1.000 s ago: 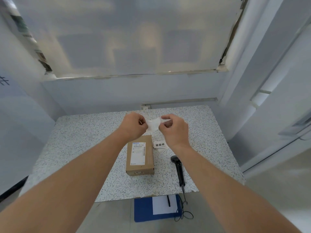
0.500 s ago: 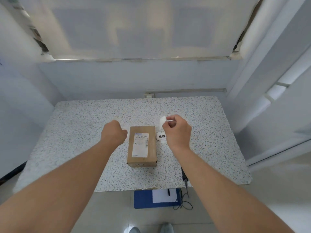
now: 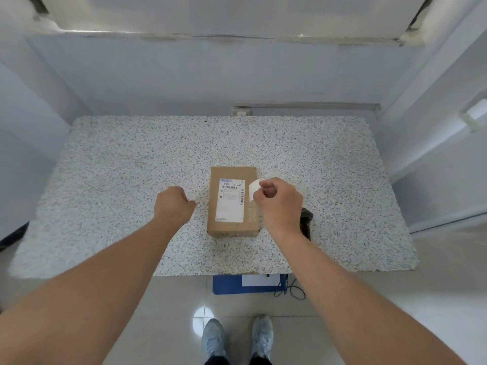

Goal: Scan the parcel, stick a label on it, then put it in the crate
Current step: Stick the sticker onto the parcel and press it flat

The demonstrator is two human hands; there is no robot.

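A brown cardboard parcel (image 3: 232, 201) with a white printed shipping label on top lies flat on the speckled table (image 3: 131, 180). My right hand (image 3: 279, 204) pinches a small white label (image 3: 253, 189) just above the parcel's right edge. My left hand (image 3: 174, 206) is a closed fist left of the parcel, a short gap from it. I cannot tell whether it holds anything. A black scanner (image 3: 306, 219) lies on the table right of the parcel, mostly hidden behind my right wrist.
A blue flat container (image 3: 226, 284) with a white sheet and a pen in it sits on the floor under the table's front edge, a black cable (image 3: 292, 292) beside it. My shoes (image 3: 237, 338) stand on the tiled floor. Walls close the table's back and sides.
My hands came apart and dropped towards the table. The right one carried the white label down to the parcel's right edge; the left one moved off to the parcel's left.
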